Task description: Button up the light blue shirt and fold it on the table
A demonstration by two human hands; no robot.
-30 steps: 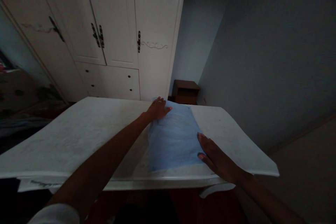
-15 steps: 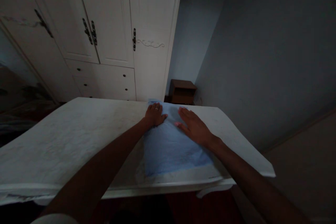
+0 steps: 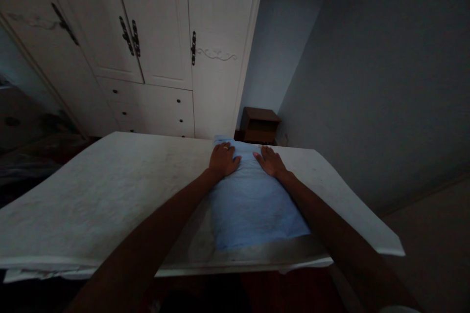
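A light blue cloth (image 3: 253, 205) lies flat on a white-covered table (image 3: 110, 190), reaching from the near edge to the far edge. My left hand (image 3: 223, 160) rests palm down on the cloth's far left part, fingers stretched out, a ring on one finger. My right hand (image 3: 270, 160) lies flat on the far right part of the cloth, fingers spread. Both hands press on the cloth side by side and hold nothing.
A white wardrobe (image 3: 161, 49) with dark handles and small drawers stands behind the table. A small brown bedside cabinet (image 3: 260, 124) sits in the corner by the grey wall (image 3: 367, 83). Dim clutter lies at the far left.
My right hand has slid from the cloth's near right edge up to its far end beside my left hand. My left hand has stayed near the far left corner.
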